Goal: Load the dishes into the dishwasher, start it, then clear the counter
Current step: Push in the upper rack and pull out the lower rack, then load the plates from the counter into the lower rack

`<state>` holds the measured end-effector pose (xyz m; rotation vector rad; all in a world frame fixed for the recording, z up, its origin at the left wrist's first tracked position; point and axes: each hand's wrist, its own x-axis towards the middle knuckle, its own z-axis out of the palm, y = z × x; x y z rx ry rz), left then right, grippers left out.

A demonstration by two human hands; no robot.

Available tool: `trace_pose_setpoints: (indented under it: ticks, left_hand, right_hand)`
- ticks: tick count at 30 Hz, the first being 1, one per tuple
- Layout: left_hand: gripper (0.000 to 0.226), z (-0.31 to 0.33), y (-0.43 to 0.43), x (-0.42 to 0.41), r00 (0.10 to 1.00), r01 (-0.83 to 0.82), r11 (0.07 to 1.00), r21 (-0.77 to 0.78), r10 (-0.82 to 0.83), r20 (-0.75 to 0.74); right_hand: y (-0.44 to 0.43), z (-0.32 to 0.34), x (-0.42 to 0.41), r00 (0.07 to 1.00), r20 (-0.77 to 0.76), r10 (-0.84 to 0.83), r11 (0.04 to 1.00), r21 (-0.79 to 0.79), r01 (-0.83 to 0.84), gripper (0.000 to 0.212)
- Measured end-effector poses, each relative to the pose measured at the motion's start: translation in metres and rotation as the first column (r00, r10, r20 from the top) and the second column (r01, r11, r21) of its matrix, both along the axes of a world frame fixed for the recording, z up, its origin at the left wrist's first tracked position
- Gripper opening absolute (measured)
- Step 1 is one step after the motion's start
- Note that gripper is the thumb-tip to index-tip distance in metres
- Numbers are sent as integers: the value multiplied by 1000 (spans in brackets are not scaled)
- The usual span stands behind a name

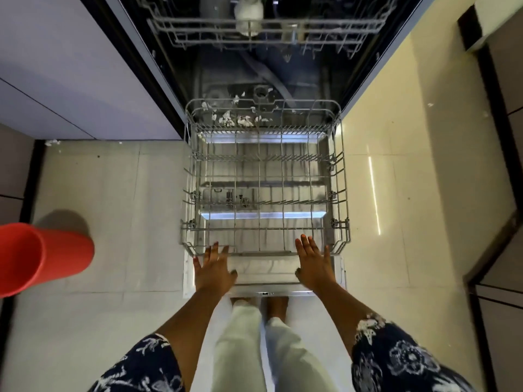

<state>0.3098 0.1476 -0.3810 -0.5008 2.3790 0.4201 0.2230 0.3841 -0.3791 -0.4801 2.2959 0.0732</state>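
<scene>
- open dishwasher (254, 66) fills 12 o'clock; its steel-lined door (263, 274) is folded down flat at centre.
- grey wire lower rack (341, 176) is pulled fully out and sits on the door; no dishes in it.
- small white scraps (240, 120) lie at the rack's 12 o'clock end.
- grey wire upper rack (266, 26) sits inside the tub at 12 o'clock, holding one pale rounded vessel (249, 12); too blurred to name.
- left hand (215, 268): fingers straight and spread wide, holding nothing, fingertips at the rack's front rim, 7 o'clock corner.
- right hand (312, 263): same, splayed and empty, fingertips at the front rim, 5 o'clock corner.
- cannot tell if either hand actually touches the wire.
- red plastic bin (42, 257) stands on the pale tiled floor (113, 207) at 9 o'clock, well apart from the door.
</scene>
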Motion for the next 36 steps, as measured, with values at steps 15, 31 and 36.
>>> trace_pose_setpoints:
  ticks: [15,31,36]
  left_hand:
    - [36,351,-194,-37,440,-439,734,518,679,-588]
    - [48,479,-616,-168,393,-488,765,420,622,-677]
    - [56,476,-677,-218,420,-541,727,423,669,-613]
  right_hand:
    - [-264,345,-67,962,-248,-116,772,-632,-71,42]
    - [-681,467,-216,932,-320,-172,649,-749,-137,39]
    - [-743,478,-294,925,-330,-189,664,-737,-127,41]
